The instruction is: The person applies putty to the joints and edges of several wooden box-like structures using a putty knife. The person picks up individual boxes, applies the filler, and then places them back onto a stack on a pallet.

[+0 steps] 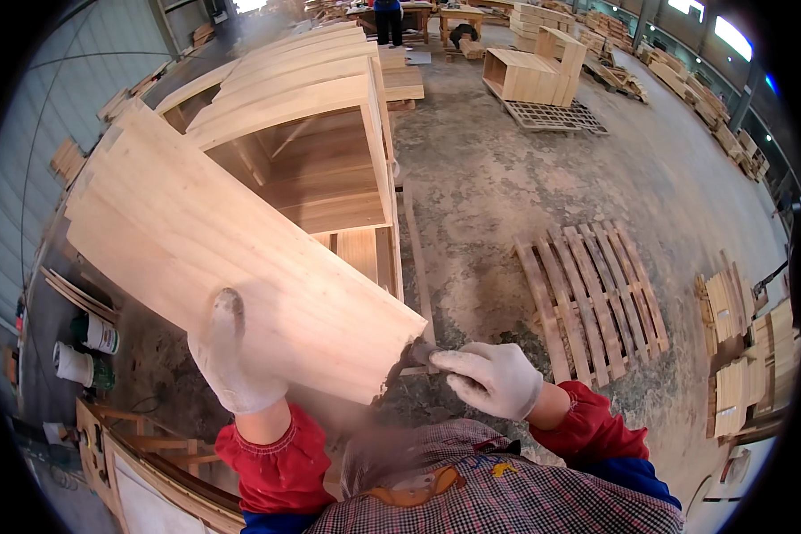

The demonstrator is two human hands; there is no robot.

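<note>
A long, pale wooden panel (240,258) slants from the upper left toward me, its near end between my two hands. My left hand (231,360), in a white glove with a dark-stained thumb, is closed on the panel's near left edge. The thumb lies on top; the other fingers are hidden. At the panel's near right corner, my right hand (494,378), also gloved, pinches a small dark grey tool (418,351) against the end edge. Its kind is not clear. Rough dark marks run along that end edge.
Open wooden cabinets (307,169) stand in a row beyond the panel. A slatted pallet (592,298) lies on the floor at right. Farther off is a wooden box stack (534,76) on a grid. Buckets (73,365) stand at left, and a person (388,22) is far back.
</note>
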